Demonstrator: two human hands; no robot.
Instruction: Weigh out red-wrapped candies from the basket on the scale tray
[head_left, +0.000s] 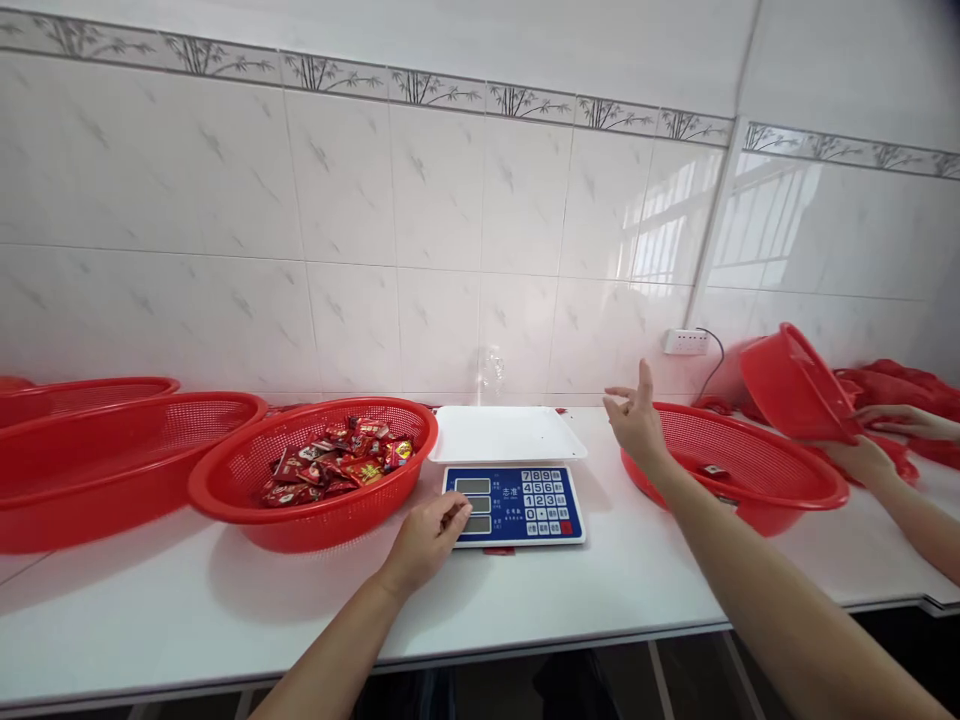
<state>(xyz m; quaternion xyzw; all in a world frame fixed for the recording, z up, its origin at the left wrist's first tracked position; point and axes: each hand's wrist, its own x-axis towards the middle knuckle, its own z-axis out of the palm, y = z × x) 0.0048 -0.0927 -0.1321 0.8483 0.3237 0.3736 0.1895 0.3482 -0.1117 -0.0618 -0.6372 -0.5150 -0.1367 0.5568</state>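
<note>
My left hand (429,536) rests with curled fingers on the left edge of the blue keypad panel of a white electronic scale (510,435); whether it pinches anything is hidden. My right hand (636,418) is raised with fingers spread and holds nothing, just left of an oval red basket (787,500). A red basket (247,500) left of the scale contains several red wrapped snack packets (337,462).
Two more red baskets (97,470) sit at the far left on the white table (585,590). At the right, another person's hand (862,460) tilts a small red basket (795,385) beside red bags (907,385). A wall socket (685,342) sits on the tiled wall.
</note>
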